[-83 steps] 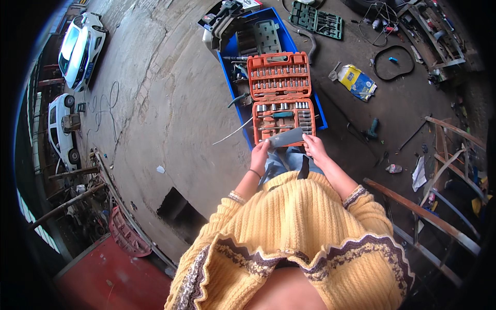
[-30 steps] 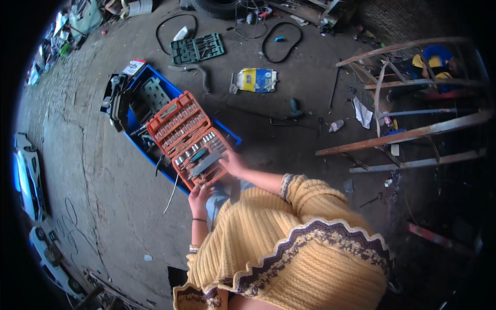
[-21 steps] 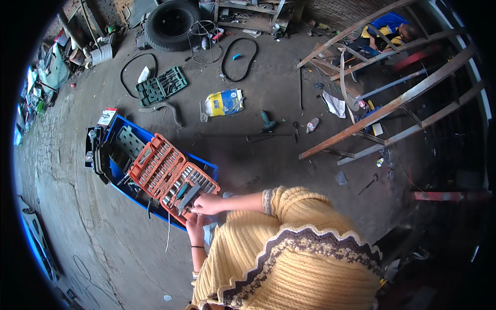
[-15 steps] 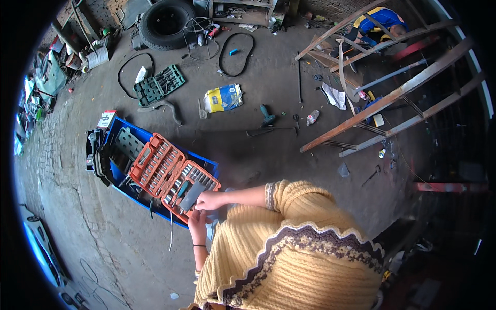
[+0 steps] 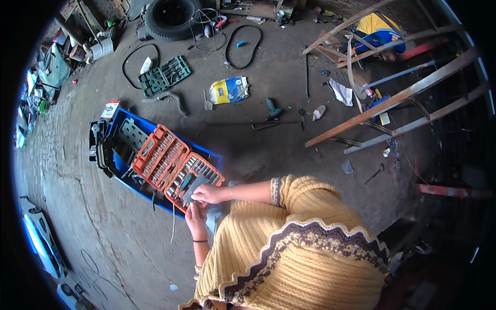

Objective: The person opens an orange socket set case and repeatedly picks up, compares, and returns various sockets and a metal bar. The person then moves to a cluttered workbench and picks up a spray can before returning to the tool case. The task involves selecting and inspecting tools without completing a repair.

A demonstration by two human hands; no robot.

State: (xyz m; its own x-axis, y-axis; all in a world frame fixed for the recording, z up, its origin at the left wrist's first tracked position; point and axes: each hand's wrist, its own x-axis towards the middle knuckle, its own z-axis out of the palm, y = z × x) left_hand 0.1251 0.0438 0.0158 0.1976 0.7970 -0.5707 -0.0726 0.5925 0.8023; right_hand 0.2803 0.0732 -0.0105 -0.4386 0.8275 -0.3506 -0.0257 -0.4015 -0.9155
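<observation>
A flat grey strip [image 5: 198,182] lies over the near half of an open orange socket-set case [image 5: 179,164], partly covering the compartments there; whether it touches them cannot be told. The right hand [image 5: 208,194] is clamped on the strip, its thumb and fingers pressing from the case's right side. The left hand [image 5: 195,216] is just outside the case's near edge, fingertips drawn up close to the strip's lower end and to the right thumb; whether they grip it cannot be told. A dark band circles the left wrist. Just beside the strip, inside the case, lies a teal-handled driver [image 5: 186,182], and rows of silver sockets fill the case's far half.

The case sits across a blue crate [image 5: 209,153], and a perforated grey-green tray [image 5: 133,133] lies in the crate beyond the case. Farther past the case, on the concrete floor, are a bent dark hose [image 5: 178,101] and an open green tool case [image 5: 164,76]. Up and to the right of the socket-set case lie a yellow-and-blue bag [image 5: 229,90], a teal cordless drill [image 5: 272,109] and a crumpled plastic bottle [image 5: 319,112]. Well to the right of the case, behind a rusty metal frame [image 5: 392,113], a co-worker [image 5: 382,36] bends low.
</observation>
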